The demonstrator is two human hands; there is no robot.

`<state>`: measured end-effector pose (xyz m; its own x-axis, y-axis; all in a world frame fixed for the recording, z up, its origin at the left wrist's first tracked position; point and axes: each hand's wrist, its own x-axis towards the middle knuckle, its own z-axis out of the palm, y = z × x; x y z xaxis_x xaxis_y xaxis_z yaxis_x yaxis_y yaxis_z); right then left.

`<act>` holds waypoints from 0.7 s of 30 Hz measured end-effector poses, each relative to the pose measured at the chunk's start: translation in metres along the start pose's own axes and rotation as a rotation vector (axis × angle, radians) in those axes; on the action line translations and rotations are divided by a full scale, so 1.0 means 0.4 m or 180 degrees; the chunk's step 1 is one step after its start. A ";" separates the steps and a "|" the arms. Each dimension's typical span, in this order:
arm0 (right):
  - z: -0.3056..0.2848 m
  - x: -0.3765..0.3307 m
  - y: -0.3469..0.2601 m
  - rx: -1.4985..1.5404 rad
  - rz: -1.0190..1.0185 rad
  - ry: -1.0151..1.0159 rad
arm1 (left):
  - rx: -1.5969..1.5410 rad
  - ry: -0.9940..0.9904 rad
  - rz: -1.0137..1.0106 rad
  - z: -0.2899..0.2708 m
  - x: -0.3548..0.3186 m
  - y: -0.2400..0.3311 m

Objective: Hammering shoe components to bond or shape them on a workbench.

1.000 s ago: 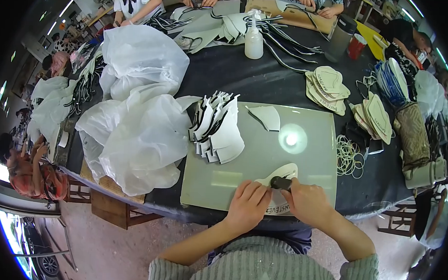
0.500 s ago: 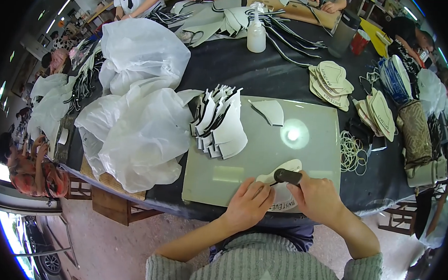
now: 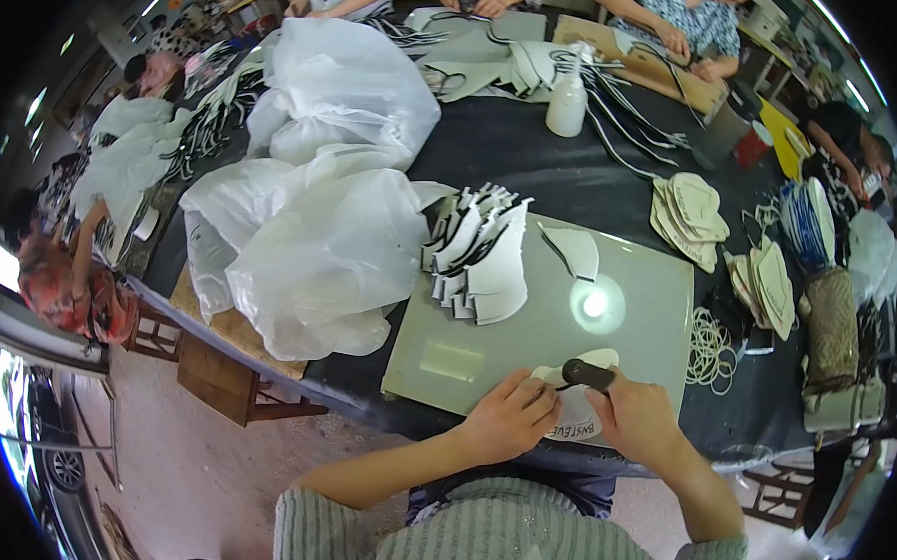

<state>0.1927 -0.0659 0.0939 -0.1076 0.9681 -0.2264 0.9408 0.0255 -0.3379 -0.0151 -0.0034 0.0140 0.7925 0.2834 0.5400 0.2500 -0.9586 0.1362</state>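
My left hand [image 3: 507, 421] is closed down on a white shoe insole [image 3: 575, 406], fingers curled and pressing it flat. My right hand [image 3: 638, 420] is wrapped around a black tool handle [image 3: 587, 373], which lies across the top of the insole and points toward my left. The 2 hands sit close together, with the insole between and under them.

The insole rests on a pale grey-green cutting mat [image 3: 627, 328], at the near edge of it, just in front of my body. It is flat, pale, rounded at the far end, and carries dark printing on the near part; my hands cover much of it. I cannot tell what the tool tip looks like.

Surroundings:
1. A fanned stack of white cut pieces [image 3: 478, 256] with dark edges stands on the far left part of the mat.
2. A single white cut piece [image 3: 575, 252] lies on the mat beyond a bright light reflection.
3. Large white plastic bags [image 3: 315, 239] fill the table [image 3: 534, 164] to my left.
4. A pile of rubber bands [image 3: 708, 346] lies just off the mat's right edge.
5. Beige insole stacks [image 3: 690, 215] sit further right.
6. A white bottle [image 3: 567, 103] stands at the far side.

Nothing lies between my hands and the stack; other people work across the table.
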 end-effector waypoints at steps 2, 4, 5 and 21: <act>0.012 -0.006 -0.010 0.0176 0.0153 0.0291 | -0.0091 0.0076 0.0055 0.006 -0.005 0.002; 0.056 -0.016 0.012 0.0027 0.0137 0.0207 | -0.0099 0.0152 0.0047 0.014 -0.009 0.004; 0.070 -0.015 0.017 -0.0074 0.0180 0.0108 | -0.0160 0.0175 0.0065 0.016 -0.014 0.003; 0.021 -0.021 -0.021 0.0218 0.0291 0.0522 | -0.0346 0.0291 0.0134 0.028 -0.012 -0.011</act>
<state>0.1832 -0.0762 0.0910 0.0365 0.9934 -0.1090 0.9196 -0.0761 -0.3854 -0.0138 -0.0004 0.0014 0.7458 0.2441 0.6198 0.1521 -0.9683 0.1983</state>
